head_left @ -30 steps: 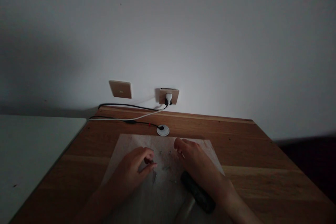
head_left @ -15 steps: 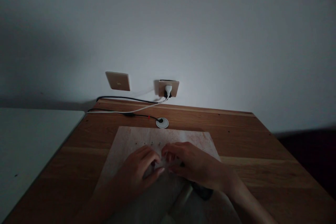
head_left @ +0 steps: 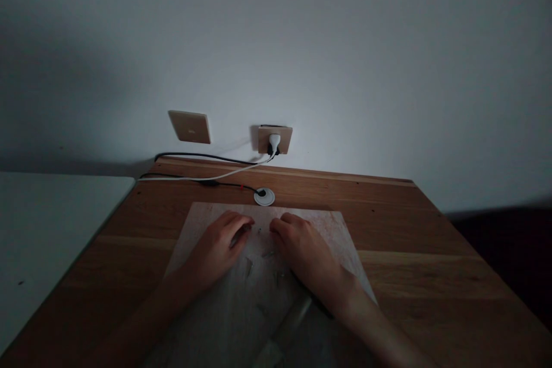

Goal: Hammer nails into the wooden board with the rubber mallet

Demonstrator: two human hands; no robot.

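My left hand [head_left: 221, 241] is over the far part of a pale board [head_left: 233, 322], thumb and fingertips curled together. What they pinch, if anything, is too small and dark to make out. Just across from it, my right hand [head_left: 304, 247] has its fingers bent down near the board, their tips mostly hidden. Between the hands a tiny dark dot [head_left: 259, 230] shows on the board. Closer to me lie small thin pieces, one of them a pale pointed sliver [head_left: 249, 267]. A tool-like thing with a pale shaft [head_left: 293, 319] and a dark part lies partly under my right forearm.
The board rests on a wooden table [head_left: 414, 241] against a wall. Behind it are a round cable grommet [head_left: 264, 196], black and white cables, and a wall socket [head_left: 275, 141] with a white plug. A white surface [head_left: 56, 230] adjoins at the left.
Both hands have moved farther up the board and slightly apart, uncovering the small pieces. The row of dark dots is now largely covered by my left hand. The view has shifted slightly.
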